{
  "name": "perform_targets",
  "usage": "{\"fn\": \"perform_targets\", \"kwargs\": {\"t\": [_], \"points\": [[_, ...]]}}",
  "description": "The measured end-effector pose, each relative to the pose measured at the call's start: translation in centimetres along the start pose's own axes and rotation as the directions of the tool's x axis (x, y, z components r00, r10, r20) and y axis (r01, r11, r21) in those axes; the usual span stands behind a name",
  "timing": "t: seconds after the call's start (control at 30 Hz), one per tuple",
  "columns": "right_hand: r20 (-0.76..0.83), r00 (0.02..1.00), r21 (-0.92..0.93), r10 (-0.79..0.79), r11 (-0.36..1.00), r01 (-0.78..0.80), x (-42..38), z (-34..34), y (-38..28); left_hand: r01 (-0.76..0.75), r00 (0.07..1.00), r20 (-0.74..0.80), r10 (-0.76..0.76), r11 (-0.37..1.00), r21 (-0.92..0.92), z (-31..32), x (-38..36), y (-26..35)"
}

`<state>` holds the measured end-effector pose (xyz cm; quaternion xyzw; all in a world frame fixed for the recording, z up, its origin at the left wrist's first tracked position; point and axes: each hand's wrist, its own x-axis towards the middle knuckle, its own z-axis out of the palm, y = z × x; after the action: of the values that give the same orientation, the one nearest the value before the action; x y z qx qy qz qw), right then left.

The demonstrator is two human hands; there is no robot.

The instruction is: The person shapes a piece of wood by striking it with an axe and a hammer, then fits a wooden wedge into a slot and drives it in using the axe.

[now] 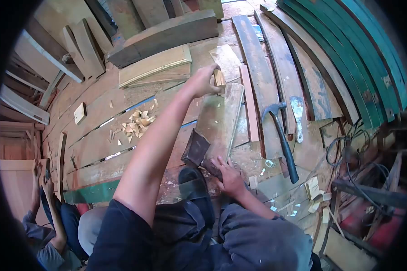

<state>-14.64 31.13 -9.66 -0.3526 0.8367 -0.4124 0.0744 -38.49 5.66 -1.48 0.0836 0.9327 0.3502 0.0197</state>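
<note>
My left hand (205, 81) reaches forward with its fingers closed around a small wood block (219, 77) at the far end of a board (212, 113) lying on the floor. Nearer my body, my right hand (232, 178) is wrapped around the short handle of a dark, broad-headed tool (196, 149). Its wide, angular head points left, just ahead of my shoe (194, 185); the exact kind of tool is unclear. Along the board's right side runs a pale wood strip (232, 119).
A hammer (280, 140) and a scraper (297, 117) lie on planks at right. Wood chips (138, 124) are heaped left of my arm. Curved green boards (348, 54) stand at far right, near loose cables (357, 149). Another person (54, 230) sits at lower left.
</note>
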Motion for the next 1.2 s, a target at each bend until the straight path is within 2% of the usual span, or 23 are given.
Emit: {"fn": "perform_targets", "kwargs": {"t": [0.07,0.17,0.27,0.37,0.4,0.5,0.7,0.8,0.9,1.03,1.07,1.2], "points": [[-0.007,1.000,0.040,-0.027,0.999,0.027,0.1,-0.1,0.1,0.030,0.999,-0.042,-0.035,0.992,-0.123,0.8,0.3,0.6],[-0.028,1.000,0.073,0.000,0.997,0.002,0.2,0.0,0.1,-0.069,0.996,-0.041,0.073,0.994,0.091,2.2,1.0,0.7],[-0.074,0.996,0.150,0.049,0.988,-0.037,0.2,-0.1,-0.3,-0.081,0.996,-0.010,0.083,0.984,0.161,2.1,1.6,0.7],[-0.060,0.991,0.164,0.121,0.980,-0.110,-0.4,1.2,0.6,-0.125,0.992,0.043,0.119,0.975,0.184,1.4,2.2,-0.3],[-0.054,0.991,0.160,0.124,0.981,-0.114,-0.5,1.4,0.7,-0.121,0.993,0.011,0.121,0.973,0.199,1.3,2.1,-0.5],[-0.045,0.991,0.145,0.128,0.982,-0.121,-0.6,1.4,1.2,-0.049,0.999,0.032,0.044,0.978,0.204,1.6,1.6,-1.0],[-0.037,0.989,0.160,0.146,0.977,-0.139,-0.4,1.3,0.8,-0.120,0.993,0.020,0.118,0.973,0.200,2.3,1.4,-2.4],[-0.027,0.986,0.199,0.162,0.968,-0.154,-0.2,1.0,0.7,-0.064,0.995,0.085,0.044,0.966,0.249,2.6,1.4,-1.9],[-0.016,0.979,0.237,0.202,0.952,-0.193,-0.1,0.7,0.3,-0.132,0.980,0.183,0.077,0.940,0.314,4.6,0.9,-1.3],[-0.091,0.972,0.235,0.219,0.953,-0.193,0.2,0.5,-0.5,-0.160,0.975,0.182,0.123,0.966,0.205,4.2,1.1,-2.4],[-0.114,0.971,0.236,0.212,0.955,-0.181,0.5,0.3,-0.6,-0.133,0.975,0.202,0.094,0.973,0.189,3.9,1.0,-2.4],[-0.008,0.953,0.299,0.304,0.910,-0.288,-0.1,0.2,-0.6,-0.060,0.973,0.230,0.003,0.969,0.238,3.7,0.2,-1.7]]}}
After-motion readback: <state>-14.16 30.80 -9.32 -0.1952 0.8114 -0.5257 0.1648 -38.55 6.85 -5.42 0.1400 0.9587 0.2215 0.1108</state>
